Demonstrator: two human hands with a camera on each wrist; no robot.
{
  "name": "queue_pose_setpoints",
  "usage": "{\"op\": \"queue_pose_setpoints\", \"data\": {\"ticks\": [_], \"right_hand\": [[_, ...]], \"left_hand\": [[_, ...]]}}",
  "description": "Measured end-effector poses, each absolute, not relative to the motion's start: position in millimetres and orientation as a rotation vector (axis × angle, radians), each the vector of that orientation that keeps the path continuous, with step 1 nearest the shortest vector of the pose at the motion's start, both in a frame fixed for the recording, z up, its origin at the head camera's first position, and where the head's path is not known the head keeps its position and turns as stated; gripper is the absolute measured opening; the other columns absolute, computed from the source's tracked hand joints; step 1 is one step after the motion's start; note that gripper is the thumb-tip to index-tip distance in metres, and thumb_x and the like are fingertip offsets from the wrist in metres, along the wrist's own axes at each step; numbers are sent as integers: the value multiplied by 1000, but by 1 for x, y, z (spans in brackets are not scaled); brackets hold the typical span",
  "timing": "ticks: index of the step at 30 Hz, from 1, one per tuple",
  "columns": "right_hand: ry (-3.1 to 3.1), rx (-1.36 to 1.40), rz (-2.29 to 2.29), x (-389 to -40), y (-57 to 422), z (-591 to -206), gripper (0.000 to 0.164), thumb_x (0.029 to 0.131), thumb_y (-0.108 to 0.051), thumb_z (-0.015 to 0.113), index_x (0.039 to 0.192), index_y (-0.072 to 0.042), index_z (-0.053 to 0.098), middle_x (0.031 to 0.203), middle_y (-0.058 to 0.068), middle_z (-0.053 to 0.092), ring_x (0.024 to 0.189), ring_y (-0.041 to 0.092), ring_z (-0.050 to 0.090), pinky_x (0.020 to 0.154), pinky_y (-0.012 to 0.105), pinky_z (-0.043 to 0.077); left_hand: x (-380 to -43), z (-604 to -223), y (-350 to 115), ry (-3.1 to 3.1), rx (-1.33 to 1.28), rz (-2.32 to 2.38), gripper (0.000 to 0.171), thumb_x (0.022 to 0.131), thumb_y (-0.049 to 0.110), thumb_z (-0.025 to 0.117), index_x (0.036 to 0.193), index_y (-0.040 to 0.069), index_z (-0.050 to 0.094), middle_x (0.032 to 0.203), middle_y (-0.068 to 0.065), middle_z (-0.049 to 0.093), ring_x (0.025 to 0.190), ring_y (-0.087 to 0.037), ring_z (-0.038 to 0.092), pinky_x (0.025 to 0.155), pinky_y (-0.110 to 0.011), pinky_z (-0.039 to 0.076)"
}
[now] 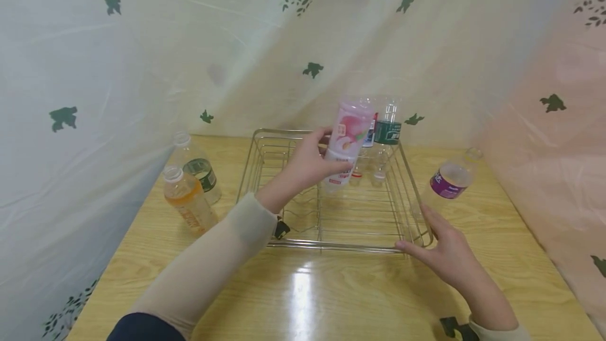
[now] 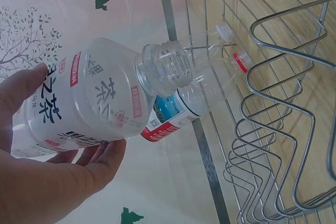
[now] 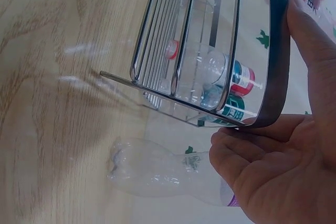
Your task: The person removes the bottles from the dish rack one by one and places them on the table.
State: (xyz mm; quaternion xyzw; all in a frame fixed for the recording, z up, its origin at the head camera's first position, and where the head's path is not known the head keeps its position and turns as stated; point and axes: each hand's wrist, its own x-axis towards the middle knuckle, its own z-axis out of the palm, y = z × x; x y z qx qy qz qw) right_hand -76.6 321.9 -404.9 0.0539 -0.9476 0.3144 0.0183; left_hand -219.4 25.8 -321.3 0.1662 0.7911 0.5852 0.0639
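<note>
My left hand (image 1: 307,164) grips a clear bottle with a pink peach label (image 1: 349,136). It hangs neck down over the wire rack (image 1: 326,247), and its open, capless mouth shows in the left wrist view. Two bottles stand upside down in the rack's back right part: a green-labelled bottle (image 1: 387,133) and, partly hidden behind the peach bottle, a red-and-blue-labelled bottle (image 2: 170,116) with a red cap. My right hand (image 1: 447,254) holds the rack's front right corner, the thumb on the front rim and the fingers along the right side.
Right of the rack stands a purple-labelled bottle (image 1: 447,183), close to my right fingers. To the left, an orange-labelled bottle (image 1: 188,201) and another green-labelled bottle (image 1: 201,172) stand on the wooden table (image 1: 360,299). A patterned curtain (image 1: 265,67) hangs behind.
</note>
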Motion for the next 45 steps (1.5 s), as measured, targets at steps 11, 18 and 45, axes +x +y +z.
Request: {"op": "queue_pose_setpoints", "data": {"ticks": [11, 18, 45], "right_hand": [[-2942, 172, 996, -76, 322, -406, 113, 83, -49, 82, 159, 5, 18, 155, 38, 24, 132, 63, 34, 103, 71, 36], [-2938, 164, 1020, -75, 323, -409, 114, 83, -49, 82, 160, 4, 16, 156, 37, 23, 132, 63, 33, 101, 73, 36], [-2904, 147, 1042, -75, 322, -410, 113, 82, -47, 84, 161, 1, 18, 156, 36, 24, 129, 63, 38, 101, 70, 39]], "left_hand": [[-205, -321, 18, 2429, 557, 1704, 77, 78, 19, 91, 143, 8, 52, 118, -1, 64, 100, -18, 65, 82, -35, 59], [-196, -320, 12, 2436, 593, 1691, 71, 80, 18, 90, 140, 8, 54, 116, 0, 63, 98, -18, 66, 77, -34, 60], [-155, -317, -11, 2663, 756, 1321, 69, 79, 17, 90, 139, 7, 57, 112, 0, 59, 95, -15, 57, 76, -27, 56]]}}
